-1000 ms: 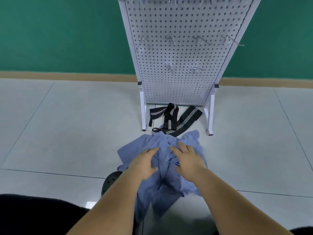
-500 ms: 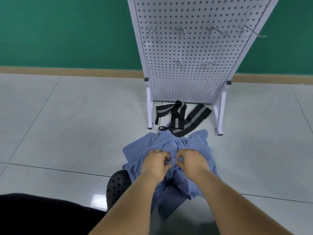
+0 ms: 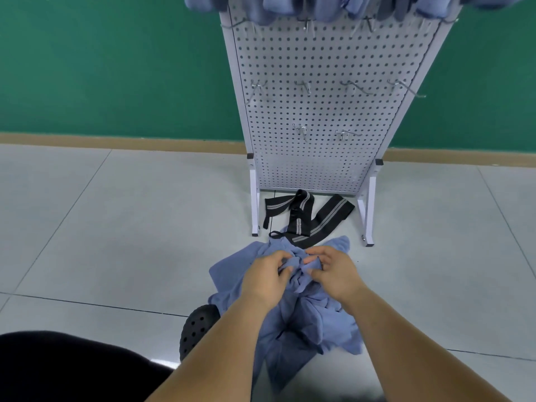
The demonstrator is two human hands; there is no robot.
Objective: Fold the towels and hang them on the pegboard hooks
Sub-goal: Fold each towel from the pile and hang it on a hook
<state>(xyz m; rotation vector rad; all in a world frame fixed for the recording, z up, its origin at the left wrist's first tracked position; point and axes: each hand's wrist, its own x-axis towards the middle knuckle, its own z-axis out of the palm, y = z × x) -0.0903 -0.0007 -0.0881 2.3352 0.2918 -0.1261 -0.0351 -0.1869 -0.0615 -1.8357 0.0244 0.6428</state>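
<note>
— Down at six o'clock on the pale tiled floor (image 3: 116, 227), what do the hands hold?
— Both the left hand (image 3: 265, 278) and the right hand (image 3: 333, 274) pinch a bunched fold of the crumpled blue cloth towels (image 3: 304, 320), fingers curled, nearly touching.
— And at twelve?
— That's the white perforated metal pegboard (image 3: 327, 163). Some folded blue towels (image 3: 319, 7) hang along its top, with bare wire hooks (image 3: 303, 86) below. At its foot a black grey-striped strap (image 3: 304, 216) touches the pile.

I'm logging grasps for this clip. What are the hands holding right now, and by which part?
Both grip the blue towel: the left hand and right hand pinch a bunched ridge of cloth near its far middle; the rest lies crumpled.
</note>
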